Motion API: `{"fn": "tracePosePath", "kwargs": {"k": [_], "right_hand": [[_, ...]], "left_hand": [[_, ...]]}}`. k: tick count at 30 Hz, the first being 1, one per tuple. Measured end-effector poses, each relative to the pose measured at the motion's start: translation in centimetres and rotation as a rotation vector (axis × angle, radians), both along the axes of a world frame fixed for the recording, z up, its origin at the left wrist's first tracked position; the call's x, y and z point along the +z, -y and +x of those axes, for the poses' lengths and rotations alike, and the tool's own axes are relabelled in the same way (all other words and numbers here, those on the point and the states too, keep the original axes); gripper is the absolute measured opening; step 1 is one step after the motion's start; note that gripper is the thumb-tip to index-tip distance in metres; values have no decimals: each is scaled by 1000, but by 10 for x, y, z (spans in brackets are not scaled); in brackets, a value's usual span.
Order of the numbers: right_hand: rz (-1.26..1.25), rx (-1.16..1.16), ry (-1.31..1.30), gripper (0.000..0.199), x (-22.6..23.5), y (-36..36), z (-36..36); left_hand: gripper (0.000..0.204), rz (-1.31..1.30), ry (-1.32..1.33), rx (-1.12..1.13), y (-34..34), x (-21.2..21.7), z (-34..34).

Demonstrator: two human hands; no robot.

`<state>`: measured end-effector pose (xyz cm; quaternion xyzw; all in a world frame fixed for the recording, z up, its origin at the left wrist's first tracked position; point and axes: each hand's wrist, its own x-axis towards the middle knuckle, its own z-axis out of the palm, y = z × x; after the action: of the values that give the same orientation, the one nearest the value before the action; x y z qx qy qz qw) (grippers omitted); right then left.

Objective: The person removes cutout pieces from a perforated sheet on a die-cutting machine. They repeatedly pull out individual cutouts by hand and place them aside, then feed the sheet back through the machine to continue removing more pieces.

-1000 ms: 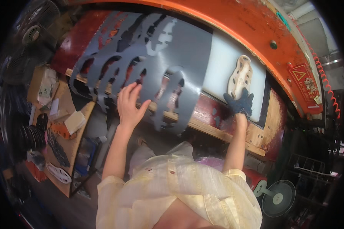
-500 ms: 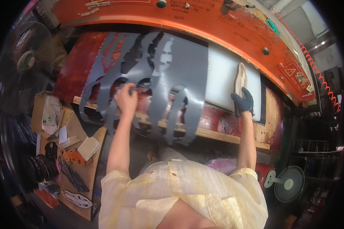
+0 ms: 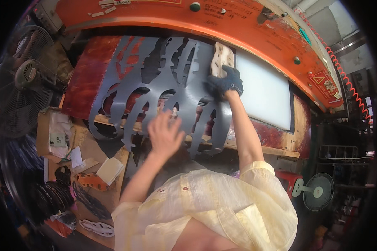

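Note:
A grey rubbery sheet (image 3: 192, 95), riddled with curved cut-outs, lies across the work table and droops over its near edge. My left hand (image 3: 166, 133), bare and slightly blurred, hovers at the drooping part with its fingers spread and nothing held. In a dark glove, my right hand (image 3: 228, 83) grips the near end of a pale sole-shaped cutting die (image 3: 219, 58). That die is over the sheet's right-hand part, its openwork face upward; the glove covers its near end.
A white cutting board (image 3: 264, 88) sits right of the sheet. Beyond it runs an orange machine beam (image 3: 155, 17). At lower left, a side table (image 3: 109, 190) carries a cardboard box (image 3: 50, 134) and sole-shaped pieces. Fans (image 3: 318, 191) stand on both sides.
My right hand has carried the die leftward from the white board to the grey sheet, turning it from edge-on to face up. My left hand has left the sheet's cut-out, moved right and spread its fingers.

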<state>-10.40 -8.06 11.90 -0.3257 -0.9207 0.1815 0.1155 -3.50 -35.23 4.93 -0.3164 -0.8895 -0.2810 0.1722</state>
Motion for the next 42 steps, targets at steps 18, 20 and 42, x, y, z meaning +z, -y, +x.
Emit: {"fn": "tracePosePath", "kwargs": {"k": [18, 20, 42], "right_hand": [[180, 167, 140, 83, -25, 8, -62], [202, 311, 126, 81, -13, -6, -58], [-102, -5, -183, 42, -94, -99, 15]], "left_hand": [[57, -38, 39, -115, -8, -83, -15], [58, -36, 54, -102, -14, -84, -28], [59, -96, 141, -92, -107, -78, -115]]}}
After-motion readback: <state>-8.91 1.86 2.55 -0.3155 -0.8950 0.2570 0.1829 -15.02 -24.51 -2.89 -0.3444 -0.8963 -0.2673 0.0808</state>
